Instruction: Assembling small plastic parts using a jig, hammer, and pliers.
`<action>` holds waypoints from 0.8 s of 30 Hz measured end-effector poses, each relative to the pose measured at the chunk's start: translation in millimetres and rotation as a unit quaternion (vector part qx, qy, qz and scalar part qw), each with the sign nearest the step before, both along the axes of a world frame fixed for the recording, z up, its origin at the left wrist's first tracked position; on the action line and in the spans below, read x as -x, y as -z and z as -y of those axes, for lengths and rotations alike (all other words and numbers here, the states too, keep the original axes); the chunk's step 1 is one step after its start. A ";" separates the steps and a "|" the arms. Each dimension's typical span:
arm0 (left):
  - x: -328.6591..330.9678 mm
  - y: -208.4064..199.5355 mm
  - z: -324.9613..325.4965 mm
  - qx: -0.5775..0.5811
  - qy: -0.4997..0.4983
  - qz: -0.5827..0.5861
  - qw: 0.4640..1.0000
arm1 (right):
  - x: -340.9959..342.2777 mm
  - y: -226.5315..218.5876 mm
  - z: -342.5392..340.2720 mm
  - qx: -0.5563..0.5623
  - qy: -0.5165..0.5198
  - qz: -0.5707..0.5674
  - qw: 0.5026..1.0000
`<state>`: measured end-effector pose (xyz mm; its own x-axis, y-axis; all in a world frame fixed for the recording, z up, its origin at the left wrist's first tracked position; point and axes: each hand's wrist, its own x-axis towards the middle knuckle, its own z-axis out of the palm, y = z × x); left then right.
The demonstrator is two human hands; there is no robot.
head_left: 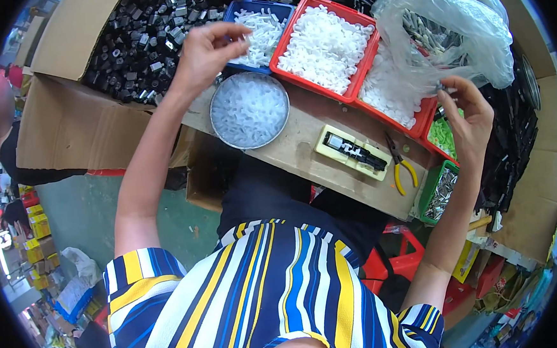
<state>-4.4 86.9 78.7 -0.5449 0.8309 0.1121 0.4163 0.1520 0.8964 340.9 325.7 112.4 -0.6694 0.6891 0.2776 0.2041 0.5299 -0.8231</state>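
My left hand (210, 54) is over the near-left edge of a blue tray (232, 64) of slender white plastic pieces (260, 38). Its thumb and forefinger curl toward each other; what is between the tips is too small to make out. My right hand (469, 111) pinches a small grey piece (439, 87) beside a clear plastic bag (481, 47) of thin grey parts. Between the hands, nearer me, a cream-coloured fixture (374, 171) lies on the table with a black, white and silver assembly (353, 150) in its slot. Yellow-handled pliers (406, 172) lie right of it.
A round metal bowl (213, 124) holds translucent pieces. Red trays (274, 64) of white parts stand behind the fixture. A green tray (428, 197) of metal pins sits at right. Cardboard boxes (77, 122) flank the table, with black parts (137, 45) at left and dark strips (512, 140) at right.
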 end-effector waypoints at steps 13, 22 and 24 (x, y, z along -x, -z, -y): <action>-34.6 18.4 26.4 -0.017 0.011 -0.204 0.979 | 1.2 8.5 44.5 -0.024 0.012 0.028 0.999; -81.4 4.5 21.3 -0.100 0.001 0.203 0.974 | 21.3 31.2 105.1 0.163 -0.030 -0.078 0.983; -99.1 8.5 16.5 -0.111 0.008 0.269 0.957 | 25.5 40.2 117.5 0.199 -0.023 -0.115 0.973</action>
<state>94.7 70.4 70.2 -0.5605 0.8281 -0.0070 -0.1148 -0.0693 0.9910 315.3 208.2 72.2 -0.6532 0.7438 0.1414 -0.0257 0.1649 -0.9860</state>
